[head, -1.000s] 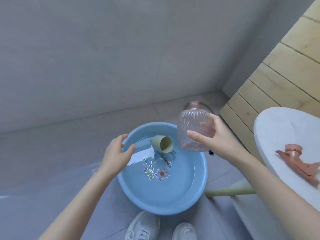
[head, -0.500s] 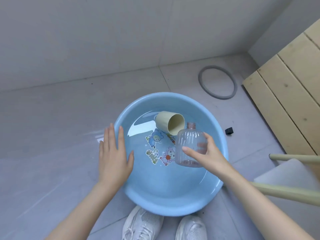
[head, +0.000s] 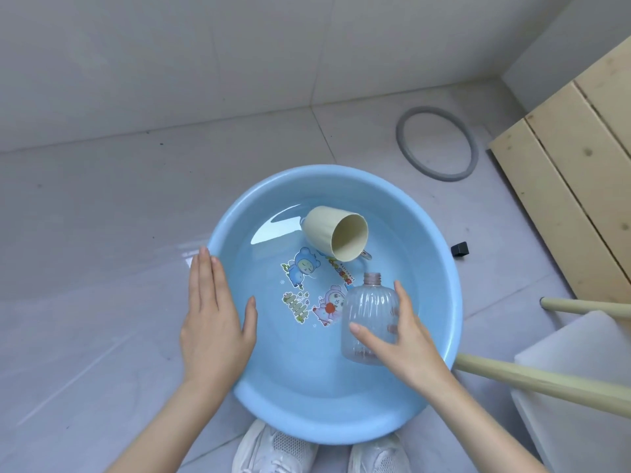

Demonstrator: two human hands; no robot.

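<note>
A round light-blue basin (head: 440, 254) with shallow water and cartoon stickers on its bottom stands on the grey floor. A cream cup (head: 333, 232) lies on its side in the water at the far part of the basin, mouth toward me. My right hand (head: 399, 339) grips a clear ribbed plastic bottle (head: 368, 312), uncapped, upright over the right half of the basin. My left hand (head: 215, 322) lies flat with straight fingers on the basin's left rim.
A grey ring (head: 437, 143) lies on the floor behind the basin. A small black object (head: 460, 249) sits right of the basin. Wooden planks (head: 573, 186) stand at right. A white stool (head: 580, 380) with pale legs is at lower right. My white shoes (head: 273, 448) touch the basin's near edge.
The bottle came down from above the basin's far right edge into the basin. My left hand flattened onto the left rim. My view tilted down; the white stool top slid mostly out of view.
</note>
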